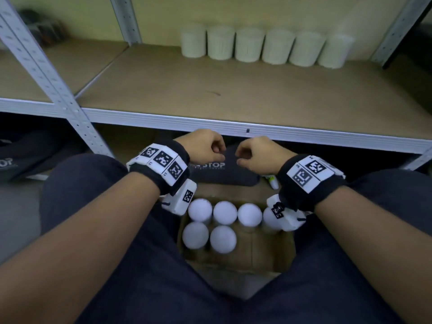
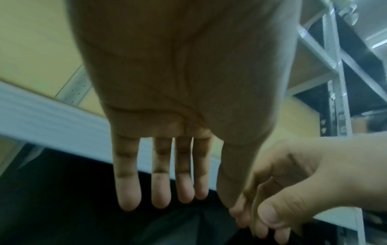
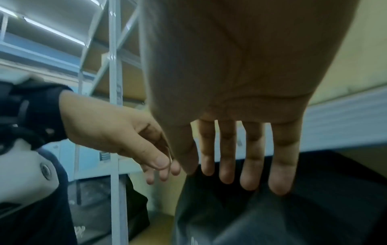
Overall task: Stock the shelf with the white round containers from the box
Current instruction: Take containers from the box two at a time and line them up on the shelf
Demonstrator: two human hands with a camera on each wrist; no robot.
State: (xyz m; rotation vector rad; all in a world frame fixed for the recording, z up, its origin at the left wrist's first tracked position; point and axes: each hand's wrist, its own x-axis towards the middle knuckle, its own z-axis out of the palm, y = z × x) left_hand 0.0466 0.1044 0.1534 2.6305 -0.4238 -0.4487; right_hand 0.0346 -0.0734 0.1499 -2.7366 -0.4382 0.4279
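Several white round containers [image 1: 224,212] stand upright in an open cardboard box [image 1: 266,251] on the floor between my knees; the box's right half has bare room. A row of several identical containers [image 1: 250,44] lines the back of the brown shelf board [image 1: 233,90]. My left hand [image 1: 216,150] and right hand [image 1: 243,156] hang close together just below the shelf's front rail, beyond the box. Both hold nothing. In the wrist views the left hand's fingers [image 2: 161,185] and the right hand's fingers [image 3: 249,165] point down, relaxed and slightly apart.
A dark bag with white lettering [image 1: 224,171] lies under the shelf behind the box, another dark bag [image 1: 28,155] to the left. A perforated metal upright [image 1: 46,73] stands at front left. A small white item [image 1: 273,182] lies beside the box.
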